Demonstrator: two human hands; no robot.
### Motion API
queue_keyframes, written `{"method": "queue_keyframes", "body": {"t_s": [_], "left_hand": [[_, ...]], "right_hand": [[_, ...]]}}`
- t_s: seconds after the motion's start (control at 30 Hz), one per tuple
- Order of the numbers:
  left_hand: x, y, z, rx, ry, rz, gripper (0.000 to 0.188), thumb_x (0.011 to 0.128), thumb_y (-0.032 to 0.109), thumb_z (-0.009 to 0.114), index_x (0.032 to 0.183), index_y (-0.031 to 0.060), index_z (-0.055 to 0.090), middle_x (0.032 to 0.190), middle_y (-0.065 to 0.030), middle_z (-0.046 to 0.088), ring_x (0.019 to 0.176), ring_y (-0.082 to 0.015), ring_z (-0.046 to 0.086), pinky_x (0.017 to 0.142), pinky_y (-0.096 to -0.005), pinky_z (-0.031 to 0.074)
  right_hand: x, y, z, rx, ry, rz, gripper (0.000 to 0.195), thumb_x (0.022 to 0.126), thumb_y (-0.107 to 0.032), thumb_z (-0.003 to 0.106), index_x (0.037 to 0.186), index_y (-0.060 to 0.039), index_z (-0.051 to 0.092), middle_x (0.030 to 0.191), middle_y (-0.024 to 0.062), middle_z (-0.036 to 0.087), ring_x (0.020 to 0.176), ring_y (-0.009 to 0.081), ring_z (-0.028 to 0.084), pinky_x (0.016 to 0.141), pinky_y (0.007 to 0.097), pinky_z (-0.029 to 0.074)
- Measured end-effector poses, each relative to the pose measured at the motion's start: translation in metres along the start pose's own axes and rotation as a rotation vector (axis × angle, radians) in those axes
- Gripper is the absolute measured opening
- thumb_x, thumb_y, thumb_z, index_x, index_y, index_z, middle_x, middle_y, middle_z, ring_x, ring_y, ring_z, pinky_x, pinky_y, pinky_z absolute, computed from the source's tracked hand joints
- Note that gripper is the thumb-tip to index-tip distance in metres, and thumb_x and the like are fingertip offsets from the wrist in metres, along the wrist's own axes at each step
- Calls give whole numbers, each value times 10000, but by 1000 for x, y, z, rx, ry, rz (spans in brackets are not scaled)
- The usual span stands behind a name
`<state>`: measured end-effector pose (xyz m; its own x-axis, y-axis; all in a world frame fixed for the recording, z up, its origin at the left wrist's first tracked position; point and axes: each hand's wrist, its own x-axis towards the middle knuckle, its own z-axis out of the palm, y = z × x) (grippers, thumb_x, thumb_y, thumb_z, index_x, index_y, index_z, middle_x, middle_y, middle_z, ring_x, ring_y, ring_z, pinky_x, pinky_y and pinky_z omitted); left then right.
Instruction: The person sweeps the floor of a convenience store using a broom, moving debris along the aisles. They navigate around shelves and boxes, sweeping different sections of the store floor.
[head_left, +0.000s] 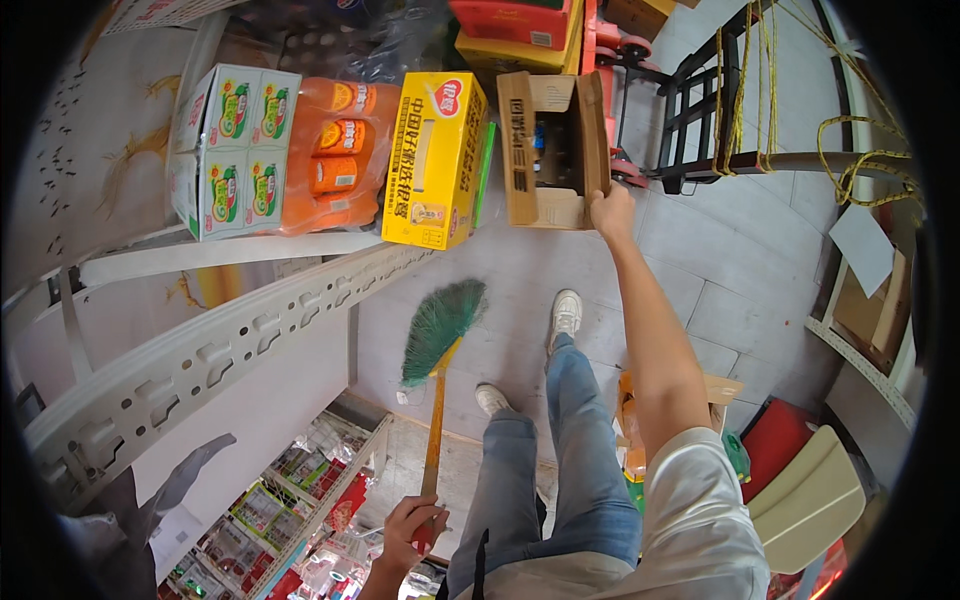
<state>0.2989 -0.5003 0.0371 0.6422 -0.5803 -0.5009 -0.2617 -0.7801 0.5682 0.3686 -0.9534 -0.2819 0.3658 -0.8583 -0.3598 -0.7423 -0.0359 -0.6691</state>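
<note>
My left hand (412, 529) is closed around the upper end of a broom's wooden handle (434, 442), low in the picture. The broom's green bristle head (444, 322) rests on the floor left of my feet. With my arm stretched forward, my right hand (613, 211) grips the near right corner of an open cardboard box (517, 150). Its flaps stand apart. Inside is a dark space with something blue, too shaded to name. A yellow carton (431, 161) bearing printing stands to the left of the box.
Shrink-wrapped orange drink bottles (337, 157) and a white-green carton (247, 150) sit on the shelf at left. A perforated metal upright (225, 345) runs beside me. A hand truck (694, 112) with yellow cord stands at upper right. A beige chair part (810, 499) lies behind my right arm.
</note>
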Motion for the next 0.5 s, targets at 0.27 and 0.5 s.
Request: {"method": "queue_keyframes", "body": {"t_s": [0.27, 0.5], "left_hand": [[21, 8, 1, -7, -9, 10, 228, 660, 13, 794, 835, 70, 659, 900, -89, 634, 726, -244, 651, 615, -315, 539], [29, 11, 3, 8, -4, 21, 221, 665, 17, 787, 832, 79, 656, 890, -84, 639, 725, -246, 656, 615, -320, 541]], "right_hand": [[2, 44, -3, 216, -175, 32, 275, 819, -46, 560, 1076, 32, 622, 919, 203, 664, 862, 290, 636, 781, 372, 484], [-12, 53, -14, 334, -257, 21, 269, 839, -22, 560, 1097, 27, 617, 898, 101, 678, 793, 137, 611, 741, 291, 478]]}}
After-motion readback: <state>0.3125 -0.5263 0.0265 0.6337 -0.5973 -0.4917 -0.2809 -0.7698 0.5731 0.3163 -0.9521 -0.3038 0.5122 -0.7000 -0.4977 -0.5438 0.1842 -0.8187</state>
